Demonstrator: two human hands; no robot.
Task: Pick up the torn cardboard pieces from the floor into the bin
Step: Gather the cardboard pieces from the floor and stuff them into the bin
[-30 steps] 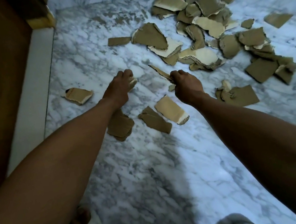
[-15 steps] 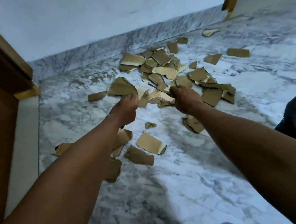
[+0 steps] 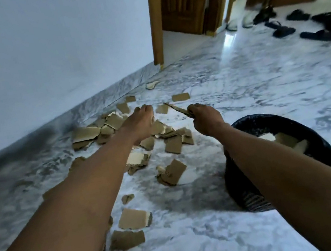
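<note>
Torn brown cardboard pieces (image 3: 114, 122) lie heaped on the marble floor near the wall. Loose ones (image 3: 134, 218) are scattered closer to me. My right hand (image 3: 204, 119) grips a thin cardboard strip (image 3: 176, 108), seen edge-on, in the air just left of the bin. The black mesh bin (image 3: 240, 180) stands at the right, under my right forearm, with pale pieces (image 3: 288, 140) inside. My left hand (image 3: 142, 122) hovers above the heap with curled fingers; the small piece it picked up is hidden behind the hand.
A pale wall with a marble skirting (image 3: 91, 102) runs along the left. A wooden door frame (image 3: 154, 29) stands behind the heap. Several dark shoes (image 3: 284, 30) lie at the far right. Bare marble floor stretches beyond the bin.
Both hands have risen from the floor with their pieces and swung right. My view turned the same way, bringing the bin fully into sight.
</note>
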